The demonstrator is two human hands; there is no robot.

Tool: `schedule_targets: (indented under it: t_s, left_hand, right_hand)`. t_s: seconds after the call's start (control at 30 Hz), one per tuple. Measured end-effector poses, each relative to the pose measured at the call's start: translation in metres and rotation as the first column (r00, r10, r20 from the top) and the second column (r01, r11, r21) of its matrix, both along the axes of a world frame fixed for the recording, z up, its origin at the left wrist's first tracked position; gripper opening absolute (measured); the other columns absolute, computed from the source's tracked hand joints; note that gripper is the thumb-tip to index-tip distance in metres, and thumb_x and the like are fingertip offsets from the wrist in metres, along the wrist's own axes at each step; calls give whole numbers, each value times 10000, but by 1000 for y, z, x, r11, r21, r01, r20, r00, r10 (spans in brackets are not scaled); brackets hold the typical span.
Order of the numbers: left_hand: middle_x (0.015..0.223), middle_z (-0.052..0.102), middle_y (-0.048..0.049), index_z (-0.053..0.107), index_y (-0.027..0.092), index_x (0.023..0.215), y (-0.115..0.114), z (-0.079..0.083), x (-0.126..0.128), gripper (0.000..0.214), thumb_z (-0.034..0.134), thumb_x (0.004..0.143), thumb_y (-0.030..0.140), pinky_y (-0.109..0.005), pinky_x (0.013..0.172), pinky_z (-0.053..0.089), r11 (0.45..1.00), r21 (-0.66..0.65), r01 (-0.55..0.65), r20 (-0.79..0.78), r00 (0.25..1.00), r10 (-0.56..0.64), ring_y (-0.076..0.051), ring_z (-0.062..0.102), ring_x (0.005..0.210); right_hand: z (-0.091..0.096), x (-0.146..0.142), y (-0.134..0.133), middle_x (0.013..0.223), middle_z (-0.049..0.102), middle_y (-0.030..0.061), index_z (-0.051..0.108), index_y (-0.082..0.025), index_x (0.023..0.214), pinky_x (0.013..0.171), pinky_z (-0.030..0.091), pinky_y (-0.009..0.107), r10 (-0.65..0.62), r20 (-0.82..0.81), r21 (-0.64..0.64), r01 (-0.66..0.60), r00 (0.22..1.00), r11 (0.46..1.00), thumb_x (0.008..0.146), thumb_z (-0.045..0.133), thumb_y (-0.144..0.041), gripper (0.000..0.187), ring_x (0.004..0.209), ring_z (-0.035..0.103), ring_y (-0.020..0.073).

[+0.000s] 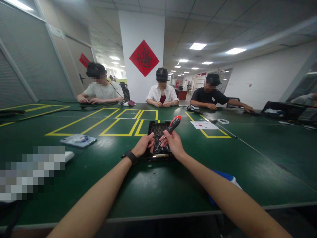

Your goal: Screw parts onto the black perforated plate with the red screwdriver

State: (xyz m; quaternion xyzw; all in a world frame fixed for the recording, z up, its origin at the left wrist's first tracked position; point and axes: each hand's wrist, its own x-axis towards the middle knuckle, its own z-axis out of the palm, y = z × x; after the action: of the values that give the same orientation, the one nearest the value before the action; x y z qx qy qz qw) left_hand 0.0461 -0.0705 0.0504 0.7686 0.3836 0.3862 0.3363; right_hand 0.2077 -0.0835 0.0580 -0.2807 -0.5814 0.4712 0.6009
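Clerk: Hands?

Checker: Two, forearms converging from the near edge of the tabletop (138,185). Left hand (143,145): thumb extended, fingers half curled at the left rim of the black tray (158,160) — whether they grip it, cannot tell. On that wrist, one dark watch (130,156). Right hand (175,144): fingers closed on one screwdriver (175,123), black-and-red handle uppermost, shaft slanting down over the tray.

Clerk: Tray?

Checker: One, midway along the tabletop's near edge, set back from it.

Clerk: Remaining stock?

Checker: Phone (80,140), one, towards the left edge. Paper sheet (210,126), one, and white ring (223,121), one, right of the tray towards the far edge. Along that far edge, people (151,93): three.

Clerk: Writing?

Checker: One red diamond sign (144,58), bearing dark brushwork — not legible to me. Paper sheet's print: too small.
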Motion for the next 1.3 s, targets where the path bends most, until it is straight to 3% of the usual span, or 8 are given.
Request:
schedule_targets:
  t_s: [0.47, 0.8, 1.0, 1.3]
  left_hand:
    - [350, 455, -5, 333, 186, 397, 1, -1, -2, 595, 145, 893, 455, -247, 526, 342, 998, 70, -5, 125, 992, -4, -85, 398, 378]
    - [320, 384, 10, 324, 184, 400, 3, -3, -1, 604, 151, 882, 504, -240, 489, 324, 997, 49, -55, 103, 993, 49, -80, 378, 354]
    - [365, 478, -9, 400, 154, 410, 3, -4, 0, 633, 167, 886, 500, -221, 492, 315, 998, 57, 30, 52, 998, -33, -69, 406, 373]
    - [378, 495, -11, 448, 139, 428, 2, -5, 0, 645, 176, 892, 494, -216, 489, 309, 996, 35, 85, 23, 996, -86, -66, 425, 378]
  right_hand:
    - [-1, 0, 2, 642, 630, -17, 461, -193, 846, 392, 427, 171, 0, -25, -5, 0, 1000, 1000, 760, 531, -467, 295, 413, 563, 79]
    - [-2, -1, 2, 655, 630, -15, 455, -190, 873, 406, 438, 174, 32, 11, 10, -32, 999, 999, 767, 520, -461, 298, 426, 574, 82]
    - [-1, -1, 0, 647, 629, -21, 441, -191, 898, 408, 439, 172, 43, 40, 5, -44, 998, 999, 777, 512, -452, 295, 424, 568, 78]
    - [-2, 0, 0, 647, 626, -22, 445, -192, 895, 413, 441, 175, 31, 43, 20, -32, 999, 999, 795, 498, -436, 269, 432, 568, 80]
